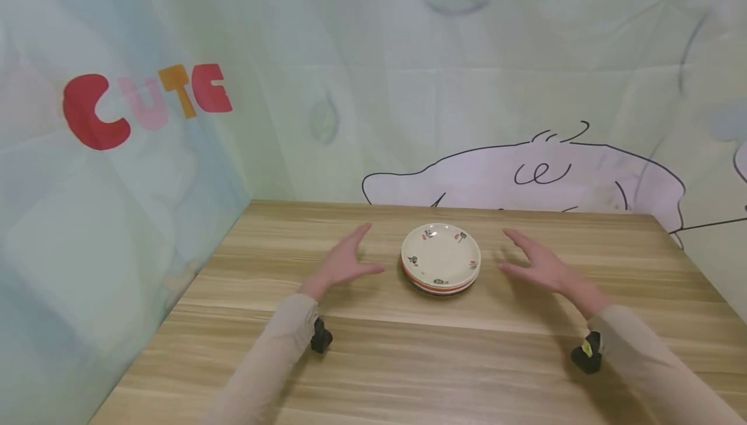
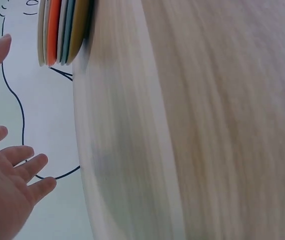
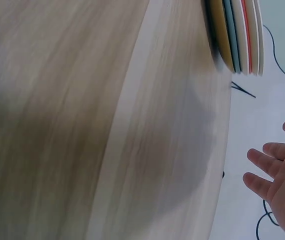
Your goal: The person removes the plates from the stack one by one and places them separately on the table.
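A stack of several round plates (image 1: 440, 255) sits on the wooden table, its top plate cream with small printed pictures near the rim. From the side, in the left wrist view, the stacked plates (image 2: 54, 35) show cream, orange, teal and mustard edges; the right wrist view shows the same plates (image 3: 240, 37). To the left of the stack, my left hand (image 1: 340, 261) hovers with thumb and fingers spread, apart from the plates. On the other side my right hand (image 1: 545, 268) is held the same way, palm toward the stack, touching nothing.
The wooden table (image 1: 397, 373) reaches back to a hanging cloth backdrop (image 1: 327, 42) with a line drawing. Another cloth stands along the left side, bearing coloured letters (image 1: 96, 112). A small black device (image 1: 321, 336) is worn at each wrist.
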Motion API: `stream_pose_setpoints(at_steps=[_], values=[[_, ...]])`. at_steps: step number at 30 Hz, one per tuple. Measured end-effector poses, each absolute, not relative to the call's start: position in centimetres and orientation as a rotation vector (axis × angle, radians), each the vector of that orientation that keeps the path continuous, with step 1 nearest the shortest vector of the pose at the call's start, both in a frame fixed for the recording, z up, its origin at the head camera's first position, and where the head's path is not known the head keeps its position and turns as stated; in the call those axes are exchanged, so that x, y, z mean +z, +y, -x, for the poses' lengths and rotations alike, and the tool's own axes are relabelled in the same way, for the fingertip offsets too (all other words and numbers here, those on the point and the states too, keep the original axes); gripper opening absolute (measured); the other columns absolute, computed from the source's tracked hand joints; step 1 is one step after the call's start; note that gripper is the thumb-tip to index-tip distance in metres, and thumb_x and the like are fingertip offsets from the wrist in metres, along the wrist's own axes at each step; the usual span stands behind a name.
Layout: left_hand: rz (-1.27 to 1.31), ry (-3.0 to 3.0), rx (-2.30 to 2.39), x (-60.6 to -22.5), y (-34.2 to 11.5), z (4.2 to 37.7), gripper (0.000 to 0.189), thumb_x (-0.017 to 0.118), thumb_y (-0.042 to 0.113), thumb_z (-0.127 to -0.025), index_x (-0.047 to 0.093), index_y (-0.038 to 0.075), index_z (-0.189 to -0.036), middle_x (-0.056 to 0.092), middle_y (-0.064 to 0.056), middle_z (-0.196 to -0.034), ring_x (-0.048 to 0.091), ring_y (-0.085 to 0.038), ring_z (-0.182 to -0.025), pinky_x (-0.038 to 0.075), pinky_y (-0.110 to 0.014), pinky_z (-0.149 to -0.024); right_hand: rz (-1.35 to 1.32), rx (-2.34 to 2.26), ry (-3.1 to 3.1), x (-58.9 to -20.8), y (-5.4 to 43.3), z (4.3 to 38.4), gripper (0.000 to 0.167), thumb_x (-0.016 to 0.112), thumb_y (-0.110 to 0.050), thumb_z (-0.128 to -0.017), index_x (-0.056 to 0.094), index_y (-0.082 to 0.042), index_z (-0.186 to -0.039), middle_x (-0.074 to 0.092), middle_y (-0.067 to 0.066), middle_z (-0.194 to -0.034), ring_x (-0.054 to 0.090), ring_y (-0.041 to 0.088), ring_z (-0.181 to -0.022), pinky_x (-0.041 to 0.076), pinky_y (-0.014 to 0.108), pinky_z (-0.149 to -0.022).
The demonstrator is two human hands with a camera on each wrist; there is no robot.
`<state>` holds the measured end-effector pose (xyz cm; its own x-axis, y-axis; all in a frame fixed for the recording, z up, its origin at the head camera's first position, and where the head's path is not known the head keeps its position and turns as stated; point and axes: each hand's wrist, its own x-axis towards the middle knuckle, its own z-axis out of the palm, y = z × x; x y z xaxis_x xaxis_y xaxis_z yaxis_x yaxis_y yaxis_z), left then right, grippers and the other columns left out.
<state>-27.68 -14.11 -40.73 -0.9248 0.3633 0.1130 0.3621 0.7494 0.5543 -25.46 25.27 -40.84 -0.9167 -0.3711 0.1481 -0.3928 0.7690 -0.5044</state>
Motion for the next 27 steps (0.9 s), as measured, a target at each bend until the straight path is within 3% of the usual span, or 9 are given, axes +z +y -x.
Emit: stream_pose_setpoints(at_steps=[11,18,27], values=[[-0.558,2.846,1.028,-41.0,-12.9,27.9,0.101,0.077,0.04,-0.068,0.018,0.014,-0.146,0.025,-0.007,-0.148,0.031,-0.027,-0.131,0.026,-0.043,-0.107,-0.609,0.94,-2.907,-41.4,24.1,25.7,0.079,0.061,-0.035,-0.084,0.021,-0.001,-0.143,0.029,0.026,-0.141,0.04,0.044,-0.119,0.028,0.064,-0.096],[-0.574,2.791,1.021,-40.9,-11.8,27.9,0.104,0.075,0.048,-0.067,0.017,0.012,-0.146,0.021,-0.007,-0.149,0.025,-0.028,-0.134,0.022,-0.046,-0.108,-0.616,0.997,-2.901,-42.1,23.5,26.1,0.081,0.061,-0.04,-0.084,0.021,-0.003,-0.143,0.029,0.024,-0.142,0.041,0.043,-0.118,0.031,0.064,-0.094],[-0.53,2.742,1.055,-40.9,-10.6,27.6,0.108,0.076,0.049,-0.065,0.014,0.015,-0.146,0.024,-0.01,-0.148,0.03,-0.029,-0.131,0.026,-0.047,-0.106,-0.642,1.144,-2.865,-42.2,21.9,26.1,0.075,0.06,-0.034,-0.085,0.025,0.002,-0.14,0.032,0.026,-0.139,0.046,0.044,-0.113,0.039,0.056,-0.093]])
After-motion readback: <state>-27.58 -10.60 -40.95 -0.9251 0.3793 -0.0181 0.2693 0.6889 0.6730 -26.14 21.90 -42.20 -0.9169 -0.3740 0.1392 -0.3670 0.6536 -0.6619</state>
